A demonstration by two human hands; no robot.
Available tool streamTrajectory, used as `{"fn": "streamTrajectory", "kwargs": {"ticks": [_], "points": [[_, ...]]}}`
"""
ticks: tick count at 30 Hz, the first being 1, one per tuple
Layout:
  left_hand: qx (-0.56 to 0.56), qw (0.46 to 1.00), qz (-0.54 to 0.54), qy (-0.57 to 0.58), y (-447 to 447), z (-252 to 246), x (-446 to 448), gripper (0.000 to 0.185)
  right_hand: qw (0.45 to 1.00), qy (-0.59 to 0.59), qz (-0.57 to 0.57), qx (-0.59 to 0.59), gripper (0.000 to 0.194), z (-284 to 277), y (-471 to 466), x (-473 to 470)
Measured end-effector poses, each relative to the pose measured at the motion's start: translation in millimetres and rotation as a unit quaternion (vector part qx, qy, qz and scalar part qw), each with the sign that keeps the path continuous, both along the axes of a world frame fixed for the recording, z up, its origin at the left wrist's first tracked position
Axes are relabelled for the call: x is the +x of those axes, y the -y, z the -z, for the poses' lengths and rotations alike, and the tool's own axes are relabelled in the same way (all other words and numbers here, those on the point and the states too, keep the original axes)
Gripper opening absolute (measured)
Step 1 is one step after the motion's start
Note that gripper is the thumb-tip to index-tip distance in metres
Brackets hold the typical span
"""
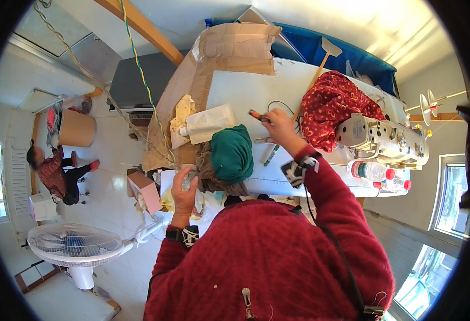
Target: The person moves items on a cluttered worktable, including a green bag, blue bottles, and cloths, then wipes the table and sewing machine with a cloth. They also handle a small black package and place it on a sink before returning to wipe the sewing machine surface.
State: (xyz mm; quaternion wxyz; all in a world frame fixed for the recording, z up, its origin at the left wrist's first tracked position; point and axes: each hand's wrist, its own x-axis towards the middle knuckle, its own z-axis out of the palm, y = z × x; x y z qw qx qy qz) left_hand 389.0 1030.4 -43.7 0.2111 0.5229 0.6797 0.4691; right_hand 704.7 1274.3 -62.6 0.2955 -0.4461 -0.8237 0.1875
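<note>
My right hand [282, 129] is over the white table [251, 88], its fingers closed on a small dark object [259, 116] with red marks, too blurred to name. Below that hand lie a green-and-white pen [271, 155] and a small metal tool [263, 141], partly hidden. My left hand [183, 194] is raised at the table's near left edge, fingers apart and holding nothing. Between the hands, a bunched green cloth [231, 154] rests against a crumpled brown cloth [207, 170]. Behind them a translucent plastic bottle [211, 124] lies on its side, next to yellow patterned fabric scraps [183, 116].
A sewing machine [379, 136] stands at the right, with red patterned fabric [335, 108] and two plastic bottles [369, 171] beside it. A fly swatter [319, 66] leans behind. Cardboard [235, 44] borders the table. Left are a fan [74, 244] and a seated person [54, 172].
</note>
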Motion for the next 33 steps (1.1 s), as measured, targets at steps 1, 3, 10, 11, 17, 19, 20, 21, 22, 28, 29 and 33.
{"fn": "streamTrajectory", "kwargs": {"ticks": [1,3,10,11,17,19,20,21,22,28,29,33], "points": [[-0.006,1.000,-0.011,0.010,4,3,-3,0.035,1.000,-0.013,0.014,-0.018,0.022,-7,9,17],[-0.018,0.999,-0.031,0.029,9,8,-9,0.035,0.999,-0.014,0.020,-0.032,0.020,-23,34,56],[-0.009,0.999,-0.017,-0.025,-4,18,-10,0.033,0.985,0.126,0.078,-0.088,0.024,-31,79,117],[-0.012,1.000,-0.015,-0.020,-7,18,-9,0.033,0.994,0.102,0.048,-0.009,0.025,-29,78,112],[-0.008,1.000,-0.007,-0.024,-12,16,0,0.036,0.992,0.080,-0.082,0.060,0.047,-6,64,30],[-0.006,0.999,-0.021,-0.034,-7,17,-1,0.038,0.989,0.094,-0.107,0.051,0.037,7,56,13],[-0.013,0.999,-0.029,-0.041,-3,18,-4,0.042,0.985,0.127,-0.109,0.039,0.032,13,50,12],[-0.016,0.998,-0.048,-0.039,1,19,-6,0.042,0.983,0.145,-0.112,0.031,0.028,17,43,17],[-0.019,0.997,-0.066,-0.037,6,21,-8,0.043,0.985,0.132,-0.093,0.059,0.018,20,40,26],[-0.070,0.984,-0.163,-0.008,28,40,-13,0.047,0.988,0.126,-0.035,0.084,0.042,-8,34,55],[-0.074,0.983,-0.166,-0.007,28,44,-12,0.048,0.990,0.097,-0.054,0.081,0.049,-18,38,44],[-0.078,0.979,-0.174,-0.071,19,54,-12,0.049,0.978,0.035,-0.205,0.007,0.082,-50,75,-22]]}}
